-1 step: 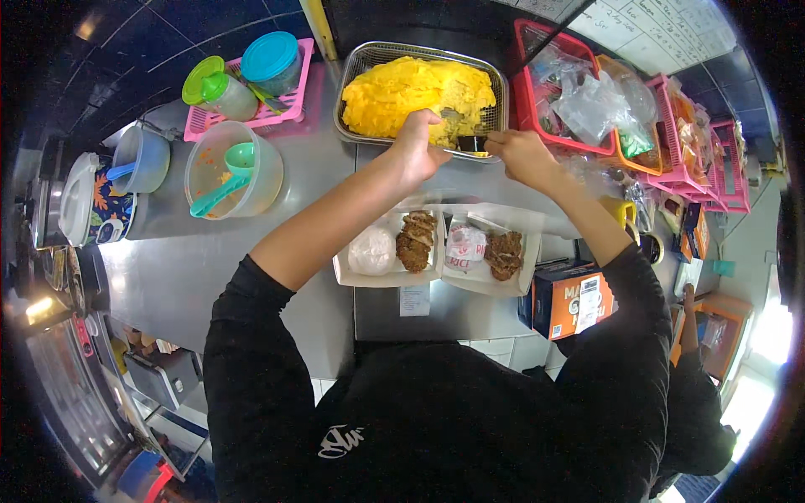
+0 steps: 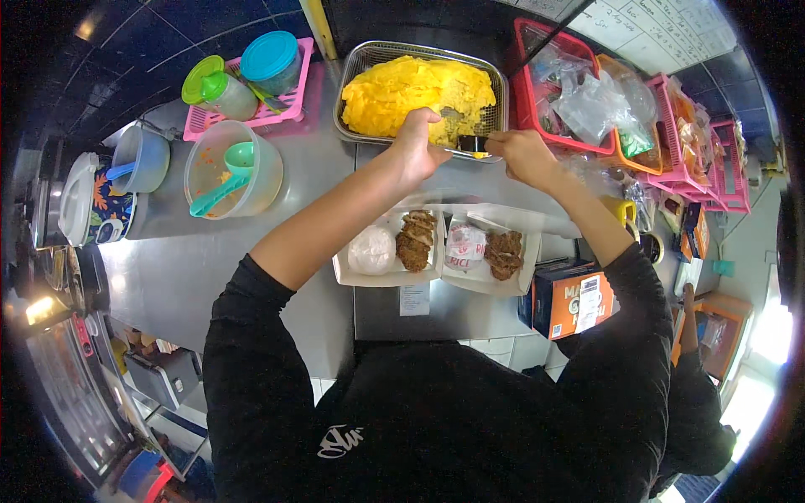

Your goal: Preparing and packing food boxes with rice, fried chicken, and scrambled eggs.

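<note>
A metal mesh tray [image 2: 360, 52] full of soft yellow food [image 2: 402, 88] stands at the far middle of the counter. At its near rim my left hand [image 2: 417, 151] is closed, the thumb reaching in over the food. My right hand [image 2: 524, 157] pinches a small black tool [image 2: 473, 143], like a scoop, at the tray's near right corner. Its handle is hidden in my fingers. Nearer me lie two open paper boxes, a left one [image 2: 342, 267] and a right one [image 2: 527, 272]. Each holds a wrapped white bundle and brown sliced meat [image 2: 415, 241].
On the left stand a clear tub [image 2: 199, 172] with a green ladle [image 2: 220, 195] and a pink basket [image 2: 285, 117] of lidded containers. Red basket [image 2: 528, 92] and other baskets of bags line the right. An orange box [image 2: 570, 302] sits near right; another person's arm [image 2: 689, 323] shows beyond.
</note>
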`<state>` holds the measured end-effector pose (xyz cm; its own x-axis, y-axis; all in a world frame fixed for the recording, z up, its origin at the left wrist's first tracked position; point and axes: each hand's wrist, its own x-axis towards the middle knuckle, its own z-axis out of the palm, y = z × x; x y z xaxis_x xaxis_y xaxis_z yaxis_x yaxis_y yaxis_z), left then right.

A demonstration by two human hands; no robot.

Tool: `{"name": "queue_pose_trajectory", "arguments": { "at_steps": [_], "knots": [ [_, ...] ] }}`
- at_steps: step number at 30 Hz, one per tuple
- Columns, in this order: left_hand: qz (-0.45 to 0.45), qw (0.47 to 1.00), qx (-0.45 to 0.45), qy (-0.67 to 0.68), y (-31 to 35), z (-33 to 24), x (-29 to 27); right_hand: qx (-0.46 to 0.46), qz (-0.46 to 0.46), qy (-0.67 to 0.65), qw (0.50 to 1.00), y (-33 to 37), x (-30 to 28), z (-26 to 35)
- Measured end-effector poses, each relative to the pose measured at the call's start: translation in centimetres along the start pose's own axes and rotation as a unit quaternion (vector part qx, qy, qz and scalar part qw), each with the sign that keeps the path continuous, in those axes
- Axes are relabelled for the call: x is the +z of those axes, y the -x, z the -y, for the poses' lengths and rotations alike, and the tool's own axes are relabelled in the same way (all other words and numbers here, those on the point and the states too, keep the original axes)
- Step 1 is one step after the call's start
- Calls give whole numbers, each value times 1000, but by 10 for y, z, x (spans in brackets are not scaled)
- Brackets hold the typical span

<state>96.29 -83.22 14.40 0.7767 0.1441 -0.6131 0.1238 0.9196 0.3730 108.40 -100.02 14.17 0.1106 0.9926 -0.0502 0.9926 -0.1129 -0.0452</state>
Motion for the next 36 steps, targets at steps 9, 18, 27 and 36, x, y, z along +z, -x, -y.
{"name": "queue_pose_trajectory", "arguments": {
  "at_steps": [9, 18, 27, 36],
  "knots": [
    [12, 999, -30, 6, -10, 1, -7, 235, -33, -448, 862, 2, 20, -42],
    [-62, 996, -53, 35, -15, -3, -10, 296, -140, -683, 653, 84, -64, 31],
    [-7, 1000, 9, 0, -6, 5, 1, 490, -132, -313, 803, 177, -5, 197],
    [-25, 999, 30, -13, -11, 15, 2, 485, -187, -111, 847, 169, 52, 225]
  ]
}}
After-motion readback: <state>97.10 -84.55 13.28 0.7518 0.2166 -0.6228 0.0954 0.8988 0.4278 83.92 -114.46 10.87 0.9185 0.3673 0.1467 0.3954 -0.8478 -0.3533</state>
